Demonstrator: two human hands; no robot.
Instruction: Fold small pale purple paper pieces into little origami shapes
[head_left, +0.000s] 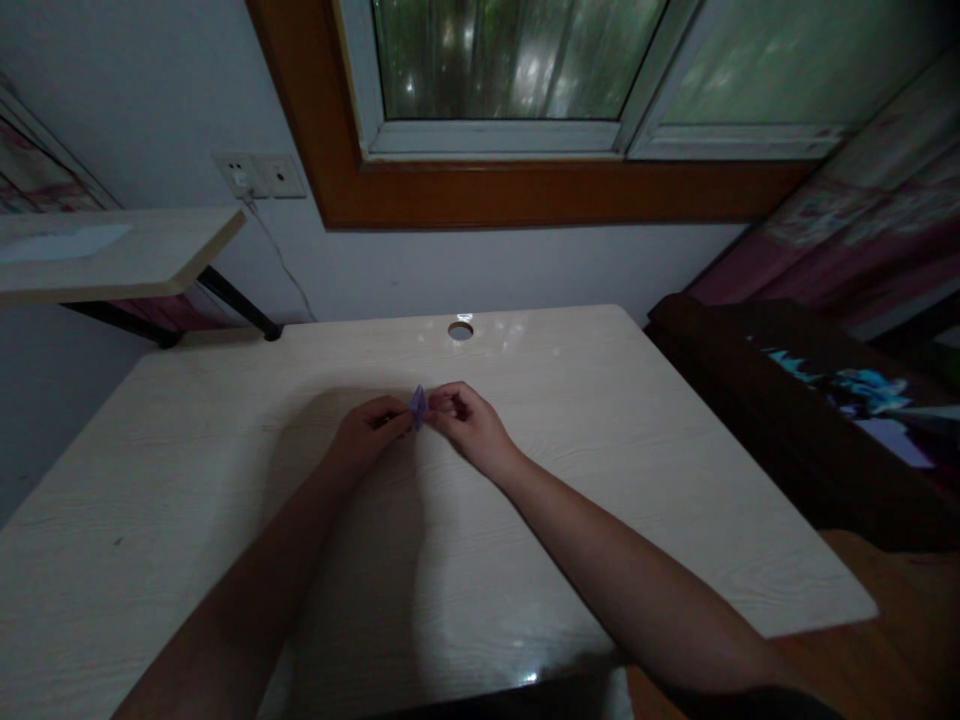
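A small piece of folded purple paper with a pointed top is held up over the pale wooden desk. My left hand pinches its left side between thumb and fingers. On the right side, my right hand has its thumb and fingertips closed at the paper's edge, with the other fingers curled. The fingertips partly cover the paper, so its full shape is hard to make out.
A round cable hole lies near the desk's back edge. At the left stands a raised shelf on black legs. A cord hangs from the wall socket. Right of the desk is dark furniture with colourful items on it.
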